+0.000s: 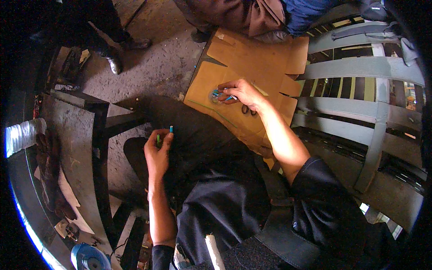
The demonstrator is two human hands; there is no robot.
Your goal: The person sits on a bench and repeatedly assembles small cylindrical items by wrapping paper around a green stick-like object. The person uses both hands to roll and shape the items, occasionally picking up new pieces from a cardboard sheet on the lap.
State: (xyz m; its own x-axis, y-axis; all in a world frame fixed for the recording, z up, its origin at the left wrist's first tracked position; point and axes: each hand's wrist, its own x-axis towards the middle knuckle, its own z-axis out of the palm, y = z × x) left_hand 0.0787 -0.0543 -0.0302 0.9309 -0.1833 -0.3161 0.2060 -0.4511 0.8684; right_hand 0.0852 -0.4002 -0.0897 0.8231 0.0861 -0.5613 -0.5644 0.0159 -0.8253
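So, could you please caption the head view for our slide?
Left hand holds small green and blue pieces; right hand picks at more on flattened cardboard.

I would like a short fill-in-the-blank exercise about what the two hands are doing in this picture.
1. The right hand rests on a flat sheet of brown ____.
2. The left hand pinches thin green and ____ wires in its fingers.
3. A small round part lies under the ____ hand.
4. A clear plastic ____ lies at the far left.

Missing words: cardboard; blue; right; bottle
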